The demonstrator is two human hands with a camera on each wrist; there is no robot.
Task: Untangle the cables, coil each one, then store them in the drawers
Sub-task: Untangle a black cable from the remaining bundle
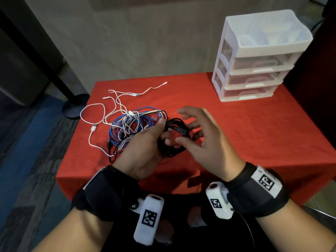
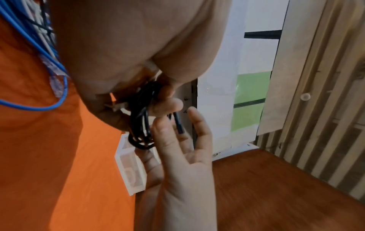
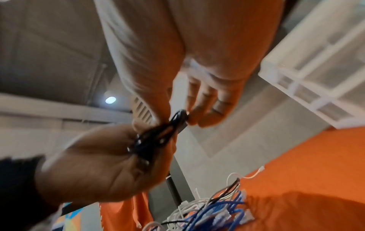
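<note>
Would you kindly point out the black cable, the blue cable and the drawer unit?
black cable [image 1: 179, 132]: head view, coil's upper loops.
blue cable [image 1: 116, 132]: head view, coil's left side.
drawer unit [image 1: 254, 70]: head view, front frame.

My bench [image 1: 236, 128], red-clothed: white drawer unit [image 1: 254, 70] at far right corner; left of it, tangled blue cable [image 1: 116, 131] and white cables [image 1: 116, 100].

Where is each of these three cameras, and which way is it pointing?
Head: worn on the head, looking down at the red table, drawers, both hands and wristbands.
Left wrist: looks along the left hand gripping the black cable.
Right wrist: looks along the right hand toward the left.
All share the black cable.
</note>
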